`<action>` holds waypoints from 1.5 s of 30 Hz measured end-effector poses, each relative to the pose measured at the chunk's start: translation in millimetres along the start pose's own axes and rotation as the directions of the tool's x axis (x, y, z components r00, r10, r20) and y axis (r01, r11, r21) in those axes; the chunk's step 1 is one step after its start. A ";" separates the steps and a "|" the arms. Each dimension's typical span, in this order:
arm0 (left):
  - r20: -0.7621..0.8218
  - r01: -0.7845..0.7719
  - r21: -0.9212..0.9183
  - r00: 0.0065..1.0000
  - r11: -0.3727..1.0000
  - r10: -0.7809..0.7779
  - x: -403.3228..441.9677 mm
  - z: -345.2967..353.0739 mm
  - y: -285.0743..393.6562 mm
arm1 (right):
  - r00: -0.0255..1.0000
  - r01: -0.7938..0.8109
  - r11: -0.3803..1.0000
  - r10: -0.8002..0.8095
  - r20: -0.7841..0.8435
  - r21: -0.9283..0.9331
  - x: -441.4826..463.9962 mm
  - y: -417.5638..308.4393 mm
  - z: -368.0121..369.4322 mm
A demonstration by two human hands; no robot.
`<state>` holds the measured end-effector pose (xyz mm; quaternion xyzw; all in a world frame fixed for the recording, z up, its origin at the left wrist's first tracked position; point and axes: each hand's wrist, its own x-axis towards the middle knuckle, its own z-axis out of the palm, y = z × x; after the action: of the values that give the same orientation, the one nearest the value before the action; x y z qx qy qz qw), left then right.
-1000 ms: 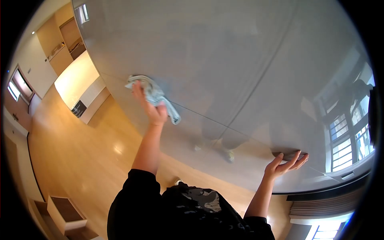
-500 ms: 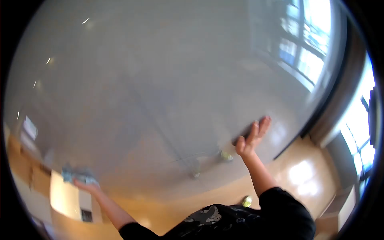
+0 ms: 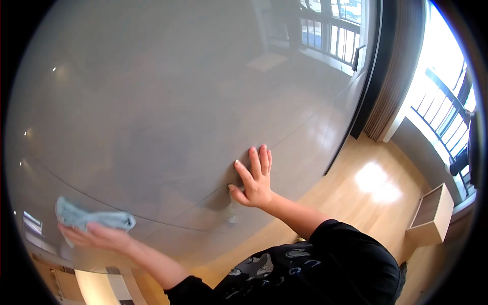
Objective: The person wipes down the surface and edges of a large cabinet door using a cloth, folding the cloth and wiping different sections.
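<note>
A large glossy grey wall panel (image 3: 168,112) with thin dark seams fills most of the view and mirrors windows and lights. At the lower left, my left hand (image 3: 96,235) presses a light blue-green cloth (image 3: 94,216) against the panel. Part of the cloth is hidden behind the palm and fingers. My right hand (image 3: 255,178) rests on the panel right of centre, its fingers spread and nothing in it.
Past the panel's dark right edge hang brown curtains (image 3: 394,81), beside a bright window with a railing (image 3: 442,114). A wooden box-like drawer (image 3: 432,216) stands on the wood floor (image 3: 351,203) at the right. A lit cream surface (image 3: 96,287) shows at the lower left.
The view has swung round to the right, bringing in the curtains, window and wooden box. My left hand still holds the cloth, and my right hand now lies flatter, fingers spread.
</note>
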<state>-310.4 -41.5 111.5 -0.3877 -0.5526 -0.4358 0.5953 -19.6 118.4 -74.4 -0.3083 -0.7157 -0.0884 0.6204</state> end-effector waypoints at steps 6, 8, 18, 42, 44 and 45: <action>0.019 -0.072 0.141 0.997 0.987 0.070 18.2 61.0 163.6 | 0.947 0.029 0.972 -0.102 0.305 0.235 17.7 44.5 -61.8; 0.041 -0.069 0.149 0.997 0.986 0.063 32.9 83.4 216.4 | 0.917 -0.027 0.957 -0.091 0.388 0.290 20.4 55.2 -71.8; 0.121 -0.314 -0.298 0.924 0.901 0.362 25.8 132.4 428.0 | 0.898 -0.189 0.945 0.057 0.436 0.267 -20.3 113.7 -128.8; 0.131 -0.119 -0.071 0.983 0.990 0.127 -10.6 16.6 131.0 | 0.999 0.004 1.000 -0.005 -0.046 -0.016 13.7 105.1 -86.1; 0.076 -0.084 -0.050 0.993 0.995 0.088 -5.8 9.2 88.4 | 0.993 0.066 0.998 -0.067 -0.098 -0.016 26.0 95.3 -71.2; 0.043 -0.067 -0.048 0.997 0.997 0.069 -4.5 6.3 67.7 | 0.990 0.101 0.993 -0.107 -0.091 -0.065 36.4 90.5 -66.9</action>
<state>-248.3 -13.5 109.0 -0.4295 -0.5421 -0.4193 0.5880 84.5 168.2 -48.9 -0.2845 -0.6978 -0.1567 0.6384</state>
